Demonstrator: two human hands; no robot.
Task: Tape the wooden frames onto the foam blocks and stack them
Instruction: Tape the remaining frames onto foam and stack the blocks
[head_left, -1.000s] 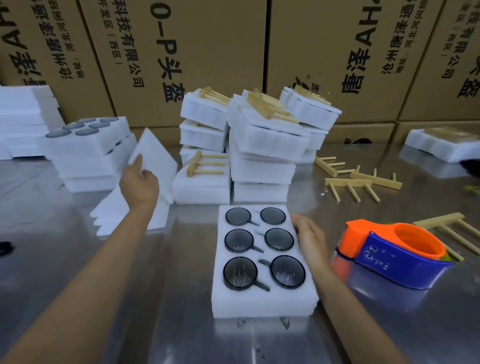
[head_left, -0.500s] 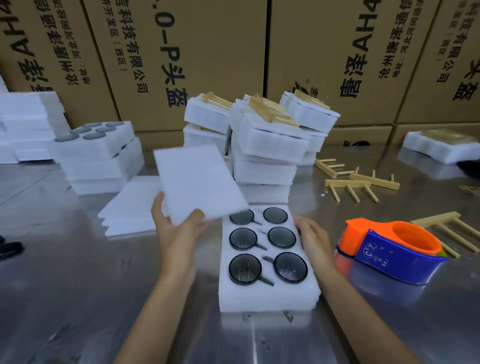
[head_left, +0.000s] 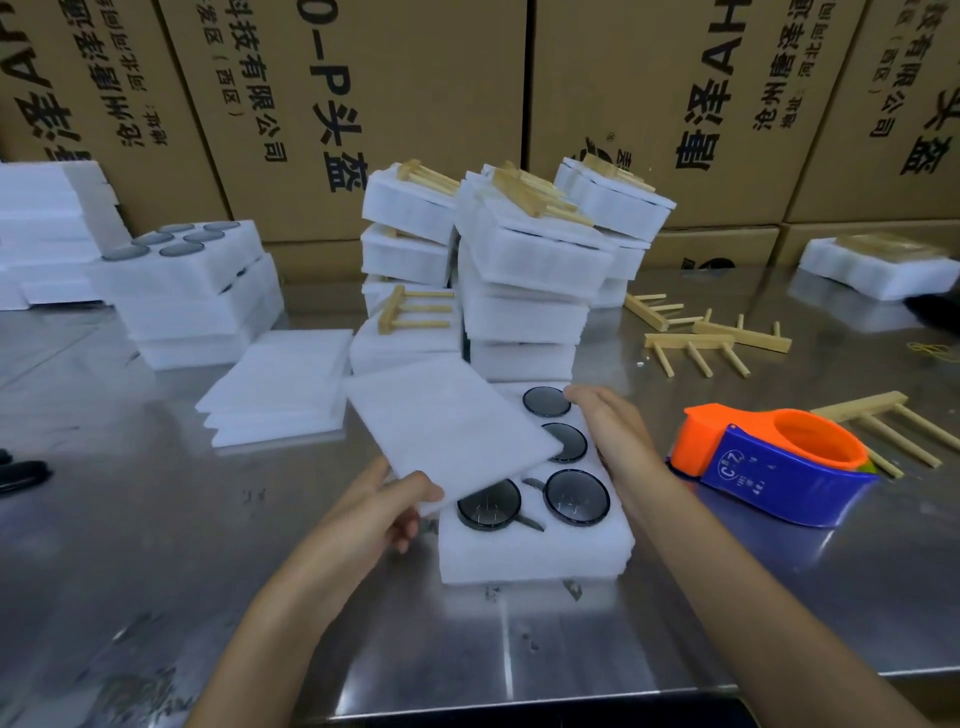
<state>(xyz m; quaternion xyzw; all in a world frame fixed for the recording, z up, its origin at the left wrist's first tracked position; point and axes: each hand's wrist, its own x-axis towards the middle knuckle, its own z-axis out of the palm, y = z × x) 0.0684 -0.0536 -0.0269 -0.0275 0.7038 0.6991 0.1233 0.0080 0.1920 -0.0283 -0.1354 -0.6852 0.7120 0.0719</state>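
Head view: left hand (head_left: 374, 512) pinches foam sheet (head_left: 447, 421) over lens block (head_left: 535, 545), right hand (head_left: 613, 436) open on its edge; finished stacks (head_left: 524, 270) behind, loose wooden frames (head_left: 696, 345) and tape dispenser (head_left: 779, 467) untouched

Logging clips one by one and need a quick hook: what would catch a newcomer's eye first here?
Front and centre, the left hand holds a thin white foam sheet tilted over a foam block of round dark lenses, while the right hand rests on the block's right edge. To the right lies a bright orange and blue tape dispenser. Behind them leans a stack of foam blocks topped with wooden frames.
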